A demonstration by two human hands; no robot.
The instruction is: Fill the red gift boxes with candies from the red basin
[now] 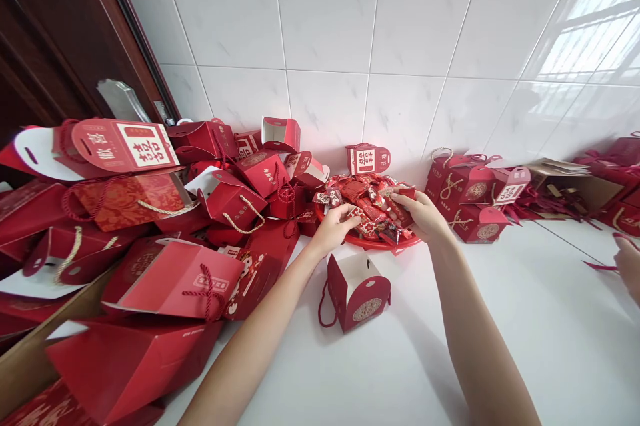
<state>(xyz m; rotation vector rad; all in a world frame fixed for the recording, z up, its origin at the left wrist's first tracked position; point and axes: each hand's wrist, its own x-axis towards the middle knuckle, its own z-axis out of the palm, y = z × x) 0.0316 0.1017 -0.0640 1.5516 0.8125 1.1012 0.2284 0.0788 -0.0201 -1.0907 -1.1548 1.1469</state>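
A red round tray (357, 241) is heaped with wrapped candies (356, 187) in red, gold and patterned wrappers. My left hand (334, 229) is at the tray's near left side, fingers pinched at a patterned wrapped candy. On the right of the heap, my right hand (424, 214) has its fingers closed around red wrapped candy. An open dark red gift box (357, 293) stands upright on the white tabletop just in front of the tray. Its white inside shows, and a red cord handle hangs at its left.
Many red gift boxes (175, 276) are piled on the left. Stacked boxes (465, 189) stand right of the tray, and a small box (367, 159) sits behind it. Another person's hand (629, 269) is at the right edge near a red ribbon (600, 267). White tiled wall (325, 19) rises behind.
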